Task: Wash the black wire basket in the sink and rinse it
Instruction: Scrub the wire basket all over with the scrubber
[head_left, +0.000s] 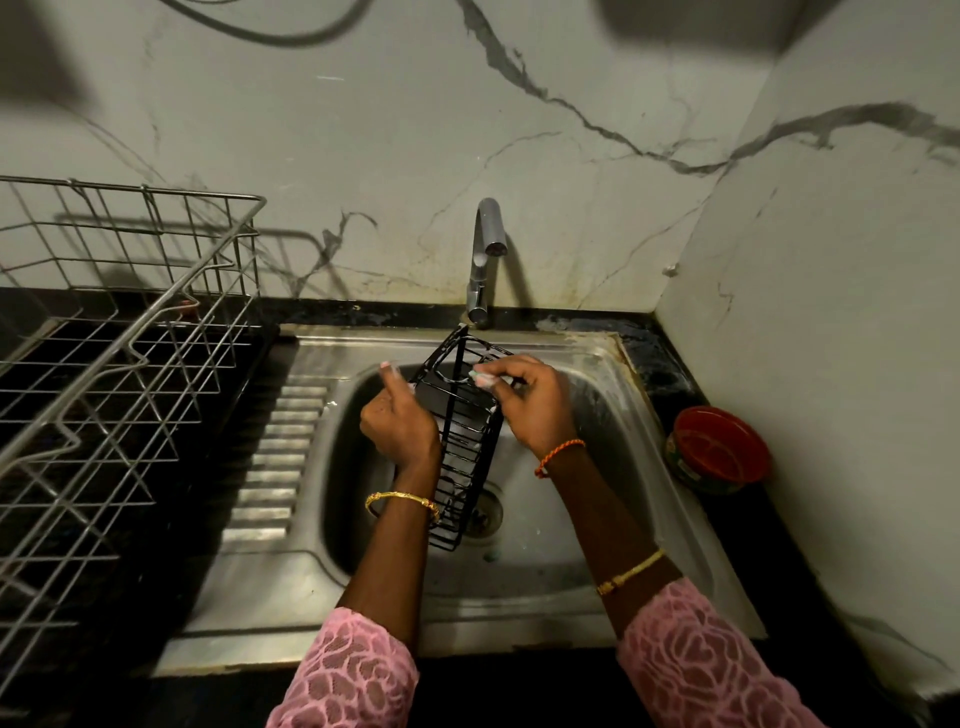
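The black wire basket (464, 447) stands on end over the steel sink (545, 566), its top just below the tap (485, 260). My left hand (397, 423) grips the basket's left side, thumb pointing up. My right hand (532, 402) pinches a small pale, soapy scrubber (480, 376) against the basket's upper wires. White foam clings to the wires near both hands. No water runs from the tap.
A large steel dish rack (119, 364) stands on the black counter at left, beside the sink's ribbed drainboard (278, 457). A red-lidded round container (719, 449) sits at the right by the marble wall. The drain (488, 512) lies behind the basket's lower end.
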